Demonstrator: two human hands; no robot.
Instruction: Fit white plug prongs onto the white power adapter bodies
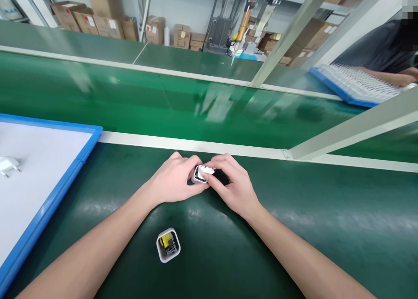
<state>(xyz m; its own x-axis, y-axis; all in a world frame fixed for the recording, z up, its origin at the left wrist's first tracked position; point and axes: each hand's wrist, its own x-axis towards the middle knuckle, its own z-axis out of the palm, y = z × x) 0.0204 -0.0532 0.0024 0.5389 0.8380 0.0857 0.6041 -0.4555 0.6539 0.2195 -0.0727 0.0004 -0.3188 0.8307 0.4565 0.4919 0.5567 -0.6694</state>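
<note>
My left hand (174, 179) and my right hand (233, 183) meet over the dark green bench, fingers closed round a small white charger housing (200, 175). The right fingers pinch a white cap piece (207, 170) on top of it. A second open white housing (168, 245) with yellow and black parts inside lies on the bench between my forearms, nearer to me.
A blue-rimmed white tray (70, 159) at the left holds a white two-pin plug (9, 165). A green conveyor belt (163, 99) runs behind the bench, crossed by metal frame bars (352, 129). At far right another person's arm rests by a blue tray (354, 85). Cardboard boxes line the back.
</note>
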